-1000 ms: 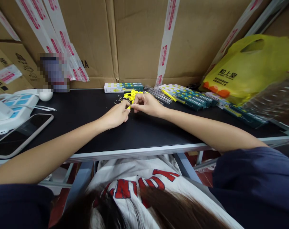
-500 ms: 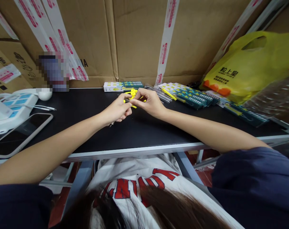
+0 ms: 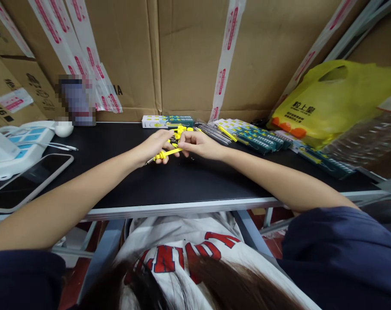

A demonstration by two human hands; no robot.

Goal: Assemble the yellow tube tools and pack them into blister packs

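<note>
A slim yellow pen-shaped tool (image 3: 167, 154) with a metal tip at its left end lies across the fingers of my left hand (image 3: 153, 148). Those fingers are curled loosely around it. My right hand (image 3: 198, 145) pinches the tool's right end between thumb and fingers. Just behind the fingertips, a small pile of yellow plastic parts (image 3: 182, 129) sits on the black tabletop (image 3: 169, 185), partly hidden by my hands. What exact kind of tool it is cannot be made out.
Green-and-white boxes (image 3: 167, 121) lie at the back, with more printed boxes (image 3: 250, 134) and thin metal rods (image 3: 216, 133) to the right. A yellow plastic bag (image 3: 330, 103) stands far right. On the left are a phone (image 3: 30, 181) and a power strip (image 3: 21, 146).
The yellow tool now shows lengthwise between both hands, where before mostly a dark metal piece was visible at my fingertips. My left fingers have loosened. The camera view has shifted slightly.
</note>
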